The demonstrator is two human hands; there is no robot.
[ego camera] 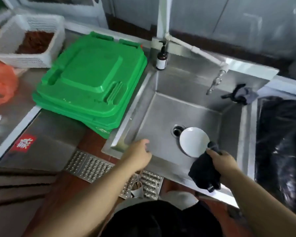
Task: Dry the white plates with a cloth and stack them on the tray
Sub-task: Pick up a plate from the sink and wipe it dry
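White plates (193,140) lie stacked in the steel sink (167,110), beside the drain. My right hand (220,159) grips a dark cloth (203,170), and the cloth's upper end touches the near right rim of the top plate. My left hand (140,154) hovers over the sink's near left corner with loosely curled fingers and holds nothing. A stack of green trays (91,82) sits on the counter left of the sink.
A brown pump bottle (161,57) stands at the sink's back left corner, and a tap (214,82) hangs over the back. A dark rag (241,94) lies on the right rim. A white basket (29,40) and a black-lined bin (282,142) flank the area.
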